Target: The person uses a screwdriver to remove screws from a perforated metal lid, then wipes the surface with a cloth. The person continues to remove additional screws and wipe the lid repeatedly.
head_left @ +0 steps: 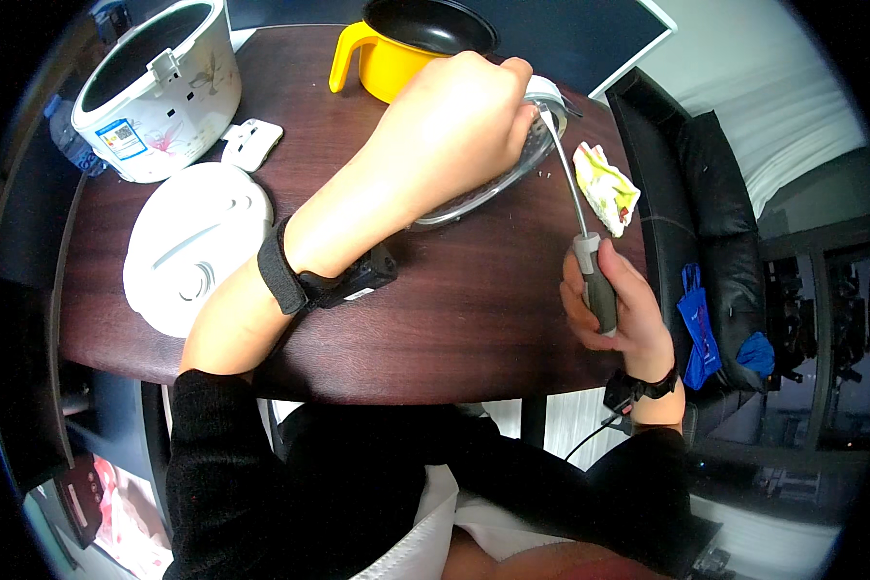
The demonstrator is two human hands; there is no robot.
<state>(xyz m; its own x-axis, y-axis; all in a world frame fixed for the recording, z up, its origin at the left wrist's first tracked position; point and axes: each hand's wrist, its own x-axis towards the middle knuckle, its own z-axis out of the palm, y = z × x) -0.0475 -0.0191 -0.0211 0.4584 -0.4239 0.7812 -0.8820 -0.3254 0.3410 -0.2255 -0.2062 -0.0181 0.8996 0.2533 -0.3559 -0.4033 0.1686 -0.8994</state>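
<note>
My right hand (pixel 633 314) grips the grey and dark handle of a screwdriver (pixel 578 203). The metal shaft slants up and away, its tip close to the fingers of my left hand (pixel 474 121). Those fingers are closed, palm down, over a round clear or metallic disc (pixel 464 205) with a white part (pixel 548 92) at its far edge. Most of the disc lies behind my left hand and forearm, so what the fingers pinch is hidden. Left of my forearm lies a round white appliance lid (pixel 198 253), beside a small white plastic piece (pixel 251 143).
At the back left stands a white floral rice cooker body (pixel 179 121). A yellow pot (pixel 387 70) with a dark interior is behind my left hand. A crumpled green-and-white cloth or wrapper (pixel 604 188) lies near the dark wooden table's (pixel 435 338) right edge. A black sofa (pixel 720 184) stands beyond.
</note>
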